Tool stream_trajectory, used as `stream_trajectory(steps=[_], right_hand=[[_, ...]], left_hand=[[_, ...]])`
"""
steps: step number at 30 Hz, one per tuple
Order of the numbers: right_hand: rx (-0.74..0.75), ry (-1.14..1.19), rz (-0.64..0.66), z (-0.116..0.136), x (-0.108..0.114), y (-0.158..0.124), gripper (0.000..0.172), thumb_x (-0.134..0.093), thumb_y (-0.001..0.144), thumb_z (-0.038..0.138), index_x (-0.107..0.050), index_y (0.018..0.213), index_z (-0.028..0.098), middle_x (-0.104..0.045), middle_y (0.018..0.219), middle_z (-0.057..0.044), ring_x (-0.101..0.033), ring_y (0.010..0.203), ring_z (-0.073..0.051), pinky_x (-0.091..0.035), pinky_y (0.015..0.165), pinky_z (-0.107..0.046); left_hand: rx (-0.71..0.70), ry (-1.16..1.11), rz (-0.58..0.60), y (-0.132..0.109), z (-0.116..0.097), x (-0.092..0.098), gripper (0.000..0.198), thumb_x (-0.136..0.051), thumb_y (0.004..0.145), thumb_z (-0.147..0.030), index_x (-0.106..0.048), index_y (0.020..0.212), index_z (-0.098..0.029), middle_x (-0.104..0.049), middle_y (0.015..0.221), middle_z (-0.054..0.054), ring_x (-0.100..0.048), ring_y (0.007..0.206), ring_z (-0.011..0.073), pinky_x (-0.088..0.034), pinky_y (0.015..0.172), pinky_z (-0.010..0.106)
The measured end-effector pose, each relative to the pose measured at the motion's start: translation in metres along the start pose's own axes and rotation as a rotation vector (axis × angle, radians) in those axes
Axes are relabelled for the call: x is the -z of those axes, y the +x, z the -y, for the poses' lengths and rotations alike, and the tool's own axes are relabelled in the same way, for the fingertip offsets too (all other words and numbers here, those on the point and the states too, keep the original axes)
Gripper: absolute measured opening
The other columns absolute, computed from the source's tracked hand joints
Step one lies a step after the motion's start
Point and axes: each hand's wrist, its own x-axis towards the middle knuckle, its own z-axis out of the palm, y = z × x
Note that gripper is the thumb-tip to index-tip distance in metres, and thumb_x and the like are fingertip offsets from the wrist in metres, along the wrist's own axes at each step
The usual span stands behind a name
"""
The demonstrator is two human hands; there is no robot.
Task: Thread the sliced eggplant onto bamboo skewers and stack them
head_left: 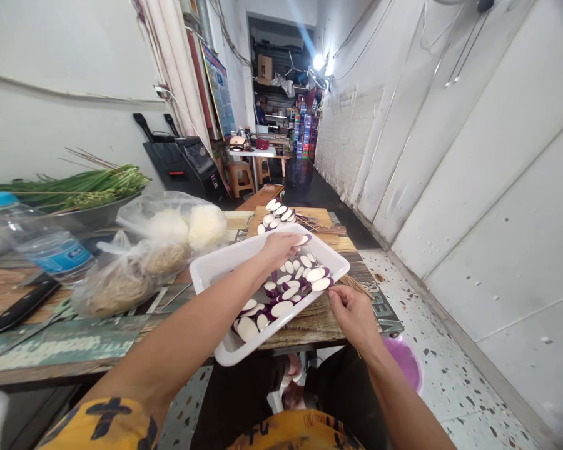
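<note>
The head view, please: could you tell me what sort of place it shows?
Probably a small skewer-food shop's prep area: a white tray of eggplant slices, bamboo skewers and a bowl of green chives on a wooden table.

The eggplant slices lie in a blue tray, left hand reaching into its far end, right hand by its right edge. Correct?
Not quite: the head view shows the tray is white, not blue. The eggplant slices do lie in it, left hand reaching into its far end, right hand by its right edge.
</note>
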Motion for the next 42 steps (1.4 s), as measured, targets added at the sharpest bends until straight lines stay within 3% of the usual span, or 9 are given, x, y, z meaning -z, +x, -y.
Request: stream_trajectory(steps=[9,17,26,31,34,35,37,39,42], right_hand=[[0.018,-0.075,-0.021,0.001,-0.003,-0.001,0.026,-0.042,0.084,0.028,-0.064,0.076,0.017,-0.063,0.065,-0.003,-0.056,0.059,-0.014,-0.035,0.056,-0.023],[0.074,-0.152,-0.095,0.002,-0.007,-0.005,0.026,-0.041,0.084,0.026,-0.063,0.075,0.016,-0.063,0.063,-0.003,-0.055,0.055,-0.014,-0.033,0.053,-0.023],[0.089,-0.170,-0.147,0.006,-0.007,0.008,0.026,-0.041,0.084,0.026,-0.065,0.081,0.017,-0.067,0.068,-0.004,-0.058,0.060,-0.015,-0.036,0.057,-0.023],[0.101,-0.159,-0.162,0.004,-0.010,0.019,0.027,-0.042,0.084,0.028,-0.066,0.084,0.017,-0.068,0.070,-0.005,-0.060,0.061,-0.016,-0.037,0.057,-0.023],[0.101,-0.122,-0.195,-0.001,-0.012,0.019,0.028,-0.042,0.084,0.029,-0.067,0.088,0.016,-0.069,0.075,-0.005,-0.061,0.064,-0.017,-0.040,0.060,-0.024],[0.099,-0.100,-0.212,-0.003,-0.012,0.018,0.028,-0.043,0.084,0.030,-0.067,0.089,0.016,-0.069,0.076,-0.006,-0.061,0.066,-0.017,-0.040,0.061,-0.024],[0.086,-0.060,-0.243,-0.007,-0.011,0.016,0.028,-0.044,0.083,0.031,-0.067,0.090,0.015,-0.069,0.076,-0.006,-0.061,0.066,-0.017,-0.042,0.062,-0.025],[0.066,-0.039,-0.256,-0.010,-0.009,0.014,0.029,-0.044,0.083,0.032,-0.067,0.090,0.015,-0.069,0.073,-0.006,-0.060,0.064,-0.017,-0.042,0.062,-0.025],[0.042,-0.015,-0.247,-0.013,-0.007,0.013,0.030,-0.045,0.083,0.033,-0.067,0.091,0.015,-0.067,0.069,-0.005,-0.059,0.063,-0.017,-0.042,0.060,-0.025]], left_hand=[[0.046,-0.046,0.068,-0.006,-0.003,-0.003,0.007,-0.060,0.070,-0.006,-0.064,0.064,-0.005,-0.063,0.065,0.011,-0.037,0.041,0.0015,-0.018,0.035,0.015],[0.060,-0.049,0.049,-0.011,-0.009,-0.006,0.003,-0.063,0.066,-0.006,-0.063,0.064,-0.005,-0.063,0.067,0.012,-0.037,0.040,0.0011,-0.019,0.035,0.014],[0.047,0.087,0.174,-0.026,0.000,-0.019,0.016,-0.072,0.059,-0.018,-0.065,0.065,-0.005,-0.056,0.057,0.004,-0.038,0.043,0.0026,-0.024,0.039,0.017],[0.094,0.150,0.079,-0.014,-0.001,-0.012,0.023,-0.066,0.067,-0.030,-0.065,0.076,-0.009,-0.056,0.060,0.003,-0.039,0.042,0.0058,-0.028,0.042,0.021],[-0.038,0.428,-0.062,0.001,-0.002,0.009,0.024,-0.054,0.075,-0.034,-0.066,0.082,-0.014,-0.063,0.070,0.007,-0.048,0.051,0.0120,-0.035,0.050,0.024],[-0.153,0.622,-0.096,0.005,-0.002,0.016,0.020,-0.055,0.074,-0.030,-0.066,0.080,-0.015,-0.065,0.075,0.008,-0.053,0.061,0.0148,-0.038,0.057,0.025],[-0.247,1.031,-0.086,0.009,0.000,0.030,0.013,-0.061,0.068,-0.024,-0.068,0.074,-0.016,-0.066,0.084,0.009,-0.056,0.081,0.0214,-0.038,0.069,0.026],[-0.227,1.279,-0.015,0.011,0.003,0.038,0.020,-0.064,0.064,-0.022,-0.069,0.082,-0.016,-0.066,0.092,0.011,-0.055,0.091,0.0253,-0.037,0.075,0.026],[-0.156,1.375,0.148,0.011,0.011,0.043,0.036,-0.070,0.057,-0.028,-0.068,0.091,-0.016,-0.066,0.094,0.010,-0.056,0.090,0.0258,-0.037,0.073,0.026]])
